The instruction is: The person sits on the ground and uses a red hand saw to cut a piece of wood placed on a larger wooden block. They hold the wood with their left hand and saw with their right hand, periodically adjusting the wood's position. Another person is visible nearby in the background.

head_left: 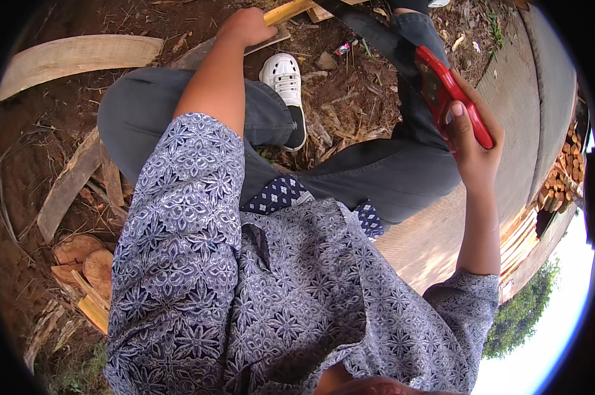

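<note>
At the upper right, my right hand (472, 141) is closed around the red handle (452, 95) of a handsaw. Its dark, broad blade (376, 36) slants up and to the left, out past the top edge of the view. My left hand (246, 27) is at the top, wrapped over a yellowish length of wood (289, 11), with the thumb lying along it. Part of that grip is hidden behind the back of the hand. Beneath the left hand lies a flat, weathered wooden board (269, 39).
My legs in dark trousers (389, 178) are spread, with one white clog (284, 79) between them. A long pale plank (80, 62) lies at left, near cut wood pieces (96, 266). On the right are a broad ribbed surface (524, 99) and stacked timber (565, 171).
</note>
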Demonstrator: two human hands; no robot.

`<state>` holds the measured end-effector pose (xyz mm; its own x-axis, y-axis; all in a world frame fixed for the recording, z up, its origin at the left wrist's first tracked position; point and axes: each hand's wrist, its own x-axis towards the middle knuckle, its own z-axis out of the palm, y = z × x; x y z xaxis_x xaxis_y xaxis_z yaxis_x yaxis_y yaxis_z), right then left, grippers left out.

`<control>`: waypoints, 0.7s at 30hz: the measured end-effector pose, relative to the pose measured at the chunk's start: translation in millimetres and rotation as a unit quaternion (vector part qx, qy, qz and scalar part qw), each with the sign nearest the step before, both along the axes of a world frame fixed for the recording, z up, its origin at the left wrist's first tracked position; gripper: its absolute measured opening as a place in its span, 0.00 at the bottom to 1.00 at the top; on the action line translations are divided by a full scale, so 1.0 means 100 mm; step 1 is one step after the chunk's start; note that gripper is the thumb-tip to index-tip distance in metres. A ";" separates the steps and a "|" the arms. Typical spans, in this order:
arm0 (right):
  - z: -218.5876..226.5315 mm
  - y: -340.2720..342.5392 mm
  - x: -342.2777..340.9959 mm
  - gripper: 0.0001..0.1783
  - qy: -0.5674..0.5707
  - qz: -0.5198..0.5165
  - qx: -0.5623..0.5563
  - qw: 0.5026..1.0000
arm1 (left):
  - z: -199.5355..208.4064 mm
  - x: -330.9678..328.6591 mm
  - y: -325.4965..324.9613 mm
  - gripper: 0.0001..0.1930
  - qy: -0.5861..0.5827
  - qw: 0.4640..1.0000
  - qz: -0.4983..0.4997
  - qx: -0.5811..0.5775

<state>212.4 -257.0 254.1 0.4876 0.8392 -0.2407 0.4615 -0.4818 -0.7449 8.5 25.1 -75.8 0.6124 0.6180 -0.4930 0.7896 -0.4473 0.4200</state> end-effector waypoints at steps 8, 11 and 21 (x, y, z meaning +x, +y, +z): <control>-1.60 0.50 -0.70 0.26 0.035 -0.080 0.124 0.988 | 0.32 0.04 0.12 0.26 0.000 1.000 -0.016 0.004; -1.83 0.27 -0.57 0.29 0.086 -0.051 0.125 0.987 | 0.19 -0.01 0.18 0.27 -0.004 1.000 -0.019 0.023; -1.46 0.19 -0.30 0.30 0.073 -0.014 0.050 0.996 | 0.07 0.05 -0.05 0.26 -0.027 0.998 0.015 -0.051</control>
